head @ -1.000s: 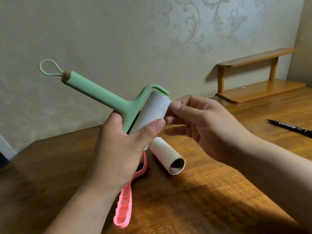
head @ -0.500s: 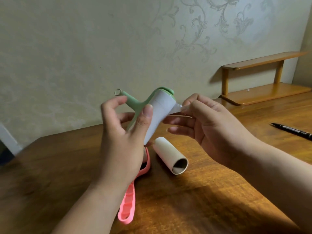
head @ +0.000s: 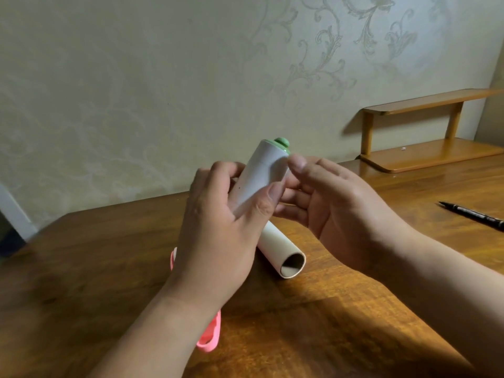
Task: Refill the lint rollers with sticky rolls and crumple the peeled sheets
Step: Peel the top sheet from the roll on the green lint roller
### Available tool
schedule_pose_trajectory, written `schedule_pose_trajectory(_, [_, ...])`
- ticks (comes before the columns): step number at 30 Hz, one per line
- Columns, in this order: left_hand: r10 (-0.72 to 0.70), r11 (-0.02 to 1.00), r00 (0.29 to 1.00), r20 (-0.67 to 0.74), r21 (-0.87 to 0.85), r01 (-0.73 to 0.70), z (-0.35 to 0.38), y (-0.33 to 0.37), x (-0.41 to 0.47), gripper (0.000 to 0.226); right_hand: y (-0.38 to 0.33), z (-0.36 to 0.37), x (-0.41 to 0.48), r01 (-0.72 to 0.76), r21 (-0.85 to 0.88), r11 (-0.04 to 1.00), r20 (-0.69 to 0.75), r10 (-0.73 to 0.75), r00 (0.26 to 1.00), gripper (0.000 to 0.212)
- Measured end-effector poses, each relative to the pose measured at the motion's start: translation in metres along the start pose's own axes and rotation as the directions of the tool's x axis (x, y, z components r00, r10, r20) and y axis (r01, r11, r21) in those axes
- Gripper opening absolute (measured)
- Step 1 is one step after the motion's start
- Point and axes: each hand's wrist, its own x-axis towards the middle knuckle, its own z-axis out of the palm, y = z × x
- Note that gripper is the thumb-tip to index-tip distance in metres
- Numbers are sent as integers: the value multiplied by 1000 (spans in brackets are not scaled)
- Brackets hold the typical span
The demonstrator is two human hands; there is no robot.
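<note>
Pink roller [head: 209, 340] at 6 o'clock mostly under my forearm, empty core [head: 282, 251] at centre, my left hand [head: 218, 233] gripping white roll [head: 261, 173] on green roller [head: 282, 143], handle hidden, my right hand [head: 338, 211] at its 3 o'clock edge, pinch unclear, table [head: 109, 257] edge at 9 o'clock.

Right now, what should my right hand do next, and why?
Probably pinch at the seam and peel: the left hand grips the roll, the seam crosses its top end, and the right hand has its thumb right there.
</note>
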Motion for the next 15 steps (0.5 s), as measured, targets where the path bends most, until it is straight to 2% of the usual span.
schedule_pose_trajectory(2, [-32,996,999,42,-87,35,0,4,-1,42,2,-1,0,18,-52,998,-19,-19,1000,23])
schedule_pose_trajectory(4, [-67,981,994,90,-175,82,0,7,-1,34,2,-4,0,42,-97,994,-41,-46,998,14])
schedule_pose_trajectory(7, [-28,983,995,94,-178,45,-1,9,-2,31,-1,-5,0,50,-109,993,-32,-53,998,17])
schedule_pose_trajectory(11, [1,992,997,83,-128,10,0,3,-2,44,-3,-7,-1,23,-171,985,-20,-27,999,26])
schedule_pose_trajectory(15, [-19,994,994,106,-107,31,-2,-1,0,73,-5,-8,-1,68,-191,979,-11,-71,997,22])
